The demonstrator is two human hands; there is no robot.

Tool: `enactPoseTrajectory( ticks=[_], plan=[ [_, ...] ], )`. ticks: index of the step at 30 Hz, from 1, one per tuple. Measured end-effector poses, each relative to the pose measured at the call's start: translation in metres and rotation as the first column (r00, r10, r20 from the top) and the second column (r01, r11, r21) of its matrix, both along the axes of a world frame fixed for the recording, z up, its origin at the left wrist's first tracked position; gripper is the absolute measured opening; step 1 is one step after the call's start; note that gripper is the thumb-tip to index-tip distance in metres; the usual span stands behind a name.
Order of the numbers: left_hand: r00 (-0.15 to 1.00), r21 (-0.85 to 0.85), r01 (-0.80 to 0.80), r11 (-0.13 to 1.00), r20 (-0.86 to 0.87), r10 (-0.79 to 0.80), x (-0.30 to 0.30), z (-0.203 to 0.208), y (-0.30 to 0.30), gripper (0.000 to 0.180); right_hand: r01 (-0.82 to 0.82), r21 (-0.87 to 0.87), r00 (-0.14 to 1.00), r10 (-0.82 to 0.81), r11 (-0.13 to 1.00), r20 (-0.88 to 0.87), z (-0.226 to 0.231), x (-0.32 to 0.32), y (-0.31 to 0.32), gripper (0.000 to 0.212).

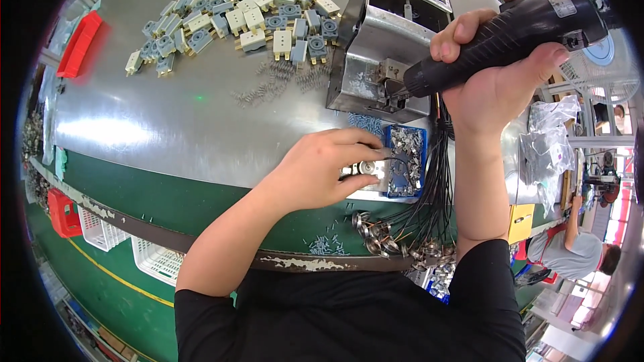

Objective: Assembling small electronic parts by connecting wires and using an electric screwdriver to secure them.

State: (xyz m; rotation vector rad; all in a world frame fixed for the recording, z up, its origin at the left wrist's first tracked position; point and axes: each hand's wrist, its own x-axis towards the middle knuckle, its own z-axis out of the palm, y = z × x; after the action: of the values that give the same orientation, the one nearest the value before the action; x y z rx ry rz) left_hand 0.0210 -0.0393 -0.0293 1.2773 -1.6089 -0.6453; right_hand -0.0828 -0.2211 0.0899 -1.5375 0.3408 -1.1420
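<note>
My right hand (493, 87) is wrapped round a black electric screwdriver (496, 40). The driver's tip points down-left into the outlet of a metal box-shaped screw feeder (376, 47). Lower down, my left hand (325, 167) pinches a small round metal part (365, 168) between thumb and fingers, just above the table. A thin dark wire seems to run from that part. Right beside the fingers sits a blue tray (422, 161) of small metal pieces. Loose blue-grey screws (364, 122) lie between the feeder and my left hand.
Many grey and cream socket-like blocks (251, 17) and loose springs (278, 84) cover the far table. A bundle of black cables (436, 181) with round metal ends (386, 238) hangs along the near edge. More screws (327, 246) lie there. Another person (570, 251) works at the right.
</note>
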Motion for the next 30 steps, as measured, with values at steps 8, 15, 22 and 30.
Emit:
enactPoseTrajectory(
  ticks=[8, 15, 22, 30],
  plan=[
    [1.0, -0.018, -0.005, 1.0, 0.025, 0.005, 0.0, -0.002, 0.0, 0.032, -0.023, -0.025, 1.0, 0.023, 0.999, -0.005, -0.002, 0.002, 0.003, 0.105],
    [1.0, -0.004, 0.0, 1.0, 0.013, 0.0, 0.0, -0.001, -0.001, 0.032, -0.179, 0.024, 0.974, 0.173, 0.984, 0.148, -0.01, -0.004, -0.014, 0.103],
    [1.0, -0.016, -0.003, 1.0, 0.017, 0.004, -0.001, -0.002, -0.001, 0.032, -0.176, 0.051, 0.977, 0.168, 0.983, 0.133, -0.011, -0.004, -0.008, 0.106],
    [1.0, -0.009, -0.003, 1.0, 0.005, 0.004, 0.0, -0.002, 0.001, 0.032, -0.085, -0.032, 0.991, 0.081, 0.996, -0.106, 0.003, 0.0, 0.019, 0.115]
  ],
)
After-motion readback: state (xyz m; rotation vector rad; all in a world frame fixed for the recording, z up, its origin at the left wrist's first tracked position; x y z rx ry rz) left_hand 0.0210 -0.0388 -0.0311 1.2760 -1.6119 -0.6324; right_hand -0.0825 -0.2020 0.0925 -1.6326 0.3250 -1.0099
